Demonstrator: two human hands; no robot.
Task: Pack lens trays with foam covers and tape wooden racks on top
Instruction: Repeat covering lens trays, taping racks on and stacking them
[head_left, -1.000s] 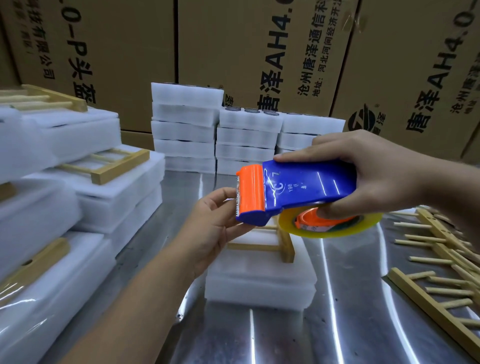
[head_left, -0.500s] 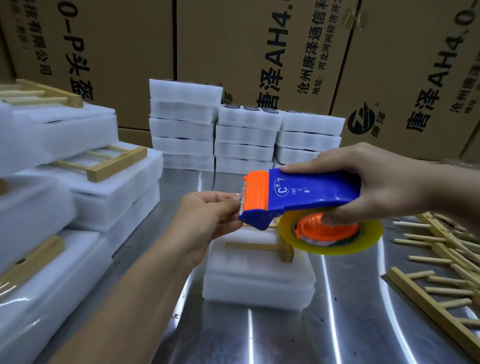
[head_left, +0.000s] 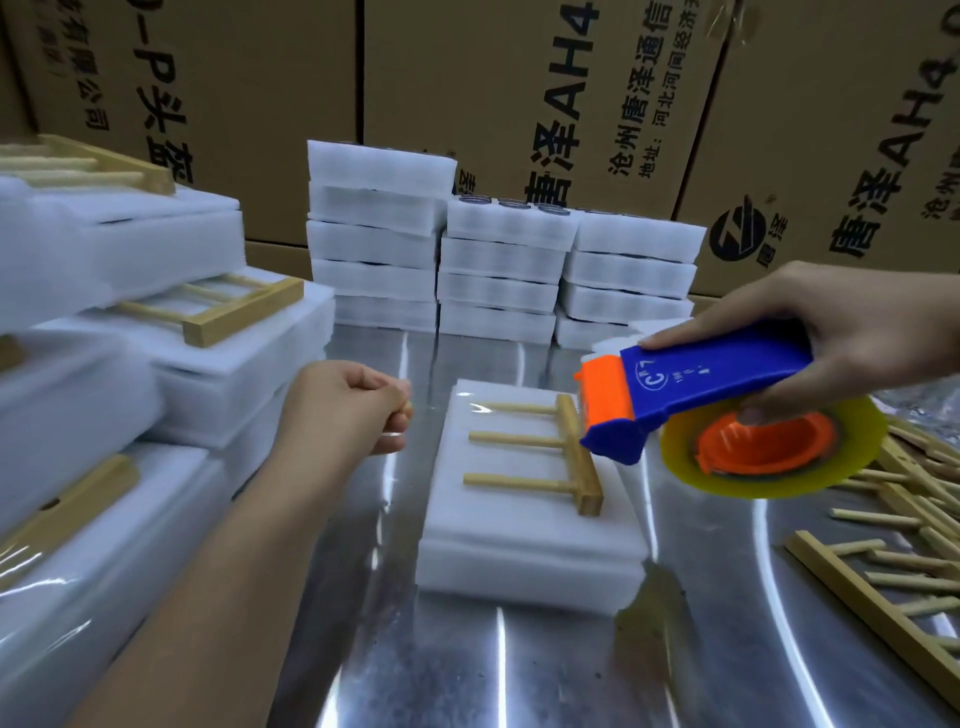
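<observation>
Two hands apart, foam tray (head_left: 519, 545) between: left (head_left: 343, 410) pinched on tape (head_left: 857, 457), right (head_left: 841, 322) round dispenser (head_left: 717, 374).

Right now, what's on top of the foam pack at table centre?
A wooden rack lies flat on the foam pack, its three pegs pointing left. Whatever is packed inside it is hidden.

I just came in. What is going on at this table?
A person is about to tape a wooden rack onto a foam pack on the metal table. The right hand grips a tape dispenser above the rack. The left hand pinches what looks like clear tape, stretched out to the left. More packs with racks sit stacked at the left.
</observation>
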